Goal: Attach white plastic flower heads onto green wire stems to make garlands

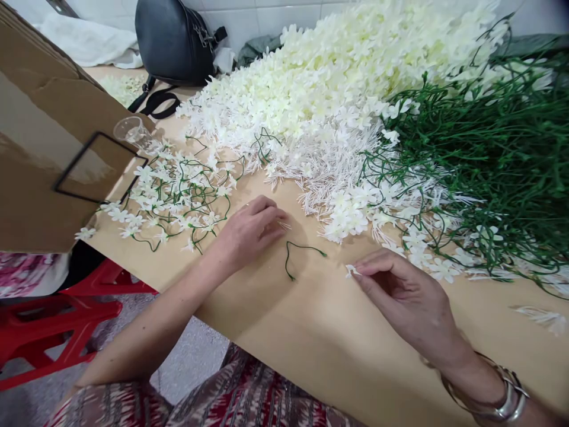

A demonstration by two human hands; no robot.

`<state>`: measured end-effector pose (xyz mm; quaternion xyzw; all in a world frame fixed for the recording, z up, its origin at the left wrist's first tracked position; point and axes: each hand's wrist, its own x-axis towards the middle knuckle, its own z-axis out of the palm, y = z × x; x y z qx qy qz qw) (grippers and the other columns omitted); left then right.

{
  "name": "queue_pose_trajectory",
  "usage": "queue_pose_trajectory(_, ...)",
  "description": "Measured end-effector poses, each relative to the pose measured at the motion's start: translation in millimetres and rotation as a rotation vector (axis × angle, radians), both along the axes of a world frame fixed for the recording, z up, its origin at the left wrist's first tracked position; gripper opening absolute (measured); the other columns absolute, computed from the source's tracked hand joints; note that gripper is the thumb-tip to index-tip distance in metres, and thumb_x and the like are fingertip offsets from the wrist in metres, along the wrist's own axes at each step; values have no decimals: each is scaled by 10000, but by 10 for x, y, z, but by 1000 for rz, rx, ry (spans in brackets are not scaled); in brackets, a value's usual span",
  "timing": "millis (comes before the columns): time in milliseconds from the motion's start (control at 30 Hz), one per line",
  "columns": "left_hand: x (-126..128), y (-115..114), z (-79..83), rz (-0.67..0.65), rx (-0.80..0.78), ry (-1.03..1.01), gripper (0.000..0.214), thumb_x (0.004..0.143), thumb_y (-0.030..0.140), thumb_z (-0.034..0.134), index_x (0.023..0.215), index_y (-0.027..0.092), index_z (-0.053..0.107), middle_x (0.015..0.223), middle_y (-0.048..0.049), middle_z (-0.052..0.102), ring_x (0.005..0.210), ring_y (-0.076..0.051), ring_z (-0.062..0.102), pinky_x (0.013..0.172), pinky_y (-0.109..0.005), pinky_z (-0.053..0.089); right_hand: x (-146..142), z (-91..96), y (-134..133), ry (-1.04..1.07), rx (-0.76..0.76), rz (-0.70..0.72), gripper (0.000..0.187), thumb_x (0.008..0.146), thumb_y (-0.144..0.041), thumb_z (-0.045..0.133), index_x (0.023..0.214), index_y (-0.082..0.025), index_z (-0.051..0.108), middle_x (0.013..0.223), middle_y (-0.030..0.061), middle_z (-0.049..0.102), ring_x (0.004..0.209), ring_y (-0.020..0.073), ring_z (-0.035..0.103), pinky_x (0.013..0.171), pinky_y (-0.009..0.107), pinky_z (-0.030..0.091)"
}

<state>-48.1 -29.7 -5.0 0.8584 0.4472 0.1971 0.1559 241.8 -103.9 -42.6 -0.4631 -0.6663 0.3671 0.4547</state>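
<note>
My left hand (249, 231) rests on the wooden table (320, 332), fingers curled and pinched on a small white piece near their tips. A bare green wire stem (299, 255) lies just right of it. My right hand (406, 296) pinches a small white artificial flower (351, 271) between thumb and forefinger, close to the stem. A big heap of white flower heads (320, 101) fills the table beyond both hands. Finished sprigs of white flowers on green stems (173, 196) lie to the left.
A pile of green stems (489, 160) covers the right side. A cardboard box (40, 148) stands at left, a clear plastic cup (133, 131) beside it. A black bag (173, 41) sits at the back. Red stools (53, 320) stand below the table edge.
</note>
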Motion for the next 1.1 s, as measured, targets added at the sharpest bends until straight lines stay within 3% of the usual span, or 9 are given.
queue_pose_trajectory(167, 30, 37, -136, -47, 30, 30, 210, 1075, 283, 529, 1031, 193, 713, 1008, -74, 711, 916, -185, 673, 840, -313, 544, -1, 19, 27, 14, -32, 0, 132, 935, -146, 692, 888, -269, 677, 825, -10, 711, 767, 145, 689, 676, 277, 562)
queue_pose_trajectory(333, 197, -57, -199, -93, 153, -86, 185, 1075, 247, 541, 1190, 193, 676, 1165, -112, 705, 1045, -190, 677, 902, -319, 562, 11, -4, 19, 20, -36, 8, 130, 934, -139, 692, 891, -260, 676, 839, -7, 709, 788, 147, 689, 699, 279, 568)
queue_pose_trajectory(433, 232, -107, -187, -156, 176, -151, 184, 1048, 308, 620, 1196, 212, 674, 1186, -112, 693, 1018, -183, 671, 886, -316, 564, 6, -12, 23, 10, -42, 2, 115, 934, -151, 699, 890, -255, 679, 838, -2, 712, 778, 149, 688, 697, 281, 570)
queue_pose_trajectory(533, 278, -118, -192, -229, 215, -93, 209, 1033, 394, 650, 1150, 228, 702, 1123, -88, 723, 940, -181, 664, 857, -325, 529, -7, -1, 34, 17, -47, -9, 102, 934, -167, 707, 882, -252, 682, 819, 0, 716, 753, 150, 688, 676, 277, 570)
queue_pose_trajectory(633, 372, -110, -194, -291, 220, 7, 190, 1071, 348, 583, 1062, 219, 722, 1046, -67, 763, 935, -191, 664, 844, -339, 475, -17, 28, 39, 40, -54, -30, 95, 927, -180, 721, 869, -250, 693, 811, 0, 728, 757, 151, 698, 686, 275, 575)
queue_pose_trajectory(767, 556, -127, -118, -280, 13, -100, 229, 1099, 316, 512, 1029, 209, 701, 997, -61, 774, 901, -172, 676, 867, -327, 497, -4, 69, 51, 106, -160, -103, 34, 907, -246, 768, 906, -256, 735, 822, 1, 756, 705, 144, 689, 631, 264, 564)
queue_pose_trajectory(967, 856, -194, -126, -49, -560, -710, 231, 1024, 413, 649, 1008, 184, 666, 804, -15, 693, 684, -112, 667, 645, -221, 531, 89, 53, 109, 280, -296, -151, 186, 834, -428, 862, 843, -268, 766, 787, 5, 749, 669, 143, 670, 580, 251, 565)
queue_pose_trajectory(1100, 913, -230, -222, -26, -684, -837, 246, 982, 422, 707, 983, 178, 674, 821, -17, 685, 700, -106, 658, 666, -220, 536, 105, 46, 116, 291, -324, -155, 193, 843, -448, 850, 843, -272, 771, 814, 9, 743, 676, 138, 639, 571, 245, 547)
